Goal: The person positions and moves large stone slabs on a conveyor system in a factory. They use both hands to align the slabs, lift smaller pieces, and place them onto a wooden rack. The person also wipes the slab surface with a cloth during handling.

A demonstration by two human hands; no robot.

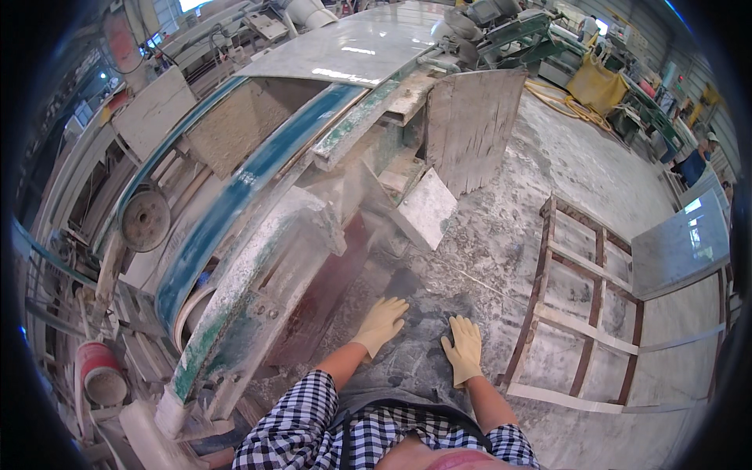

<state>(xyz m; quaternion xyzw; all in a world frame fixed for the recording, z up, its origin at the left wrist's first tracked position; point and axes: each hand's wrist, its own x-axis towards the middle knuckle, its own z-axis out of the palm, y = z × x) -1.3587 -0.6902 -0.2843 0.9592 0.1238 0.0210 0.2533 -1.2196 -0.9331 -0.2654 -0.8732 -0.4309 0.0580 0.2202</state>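
Both my hands wear pale yellow rubber gloves. My left hand (381, 326) is stretched out with its palm down, its fingers pointing forward and right, and nothing in it. Fingers extended, my right hand (465, 349) lies over the right side of the dark, dusty apron (419, 337) and holds nothing. Whether either glove presses on the apron cannot be made out. Just left of my left hand stands a dark red panel (325, 290) on the side of a worn green and white machine frame (235, 313).
A blue rail (251, 184) runs along the machine toward a large polished stone slab (360, 39). Boards, including a tall wooden one (474, 125), lean ahead. A metal rack frame (599, 301) and a grey slab (680, 235) stand at right. A person (693, 163) is far right.
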